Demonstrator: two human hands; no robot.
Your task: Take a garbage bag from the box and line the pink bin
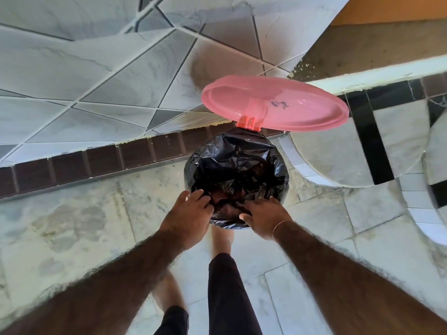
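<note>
The pink bin stands on the floor below me, its round pink lid [273, 105] flipped up and open behind it. A black garbage bag [238, 165] is spread over the bin's mouth and wraps its whole rim, so the bin's body is hidden. My left hand [187, 216] grips the bag's folded edge at the near left of the rim. At the near right of the rim, my right hand [262, 218] presses on the bag with fingers curled into the plastic. No box is in view.
The bin sits against a tiled wall [96, 81] with a dark brown skirting strip [96, 160]. A curved white and black tiled structure [362, 146] stands to the right. My bare foot [221, 240] is on the floor just under the bin's near side.
</note>
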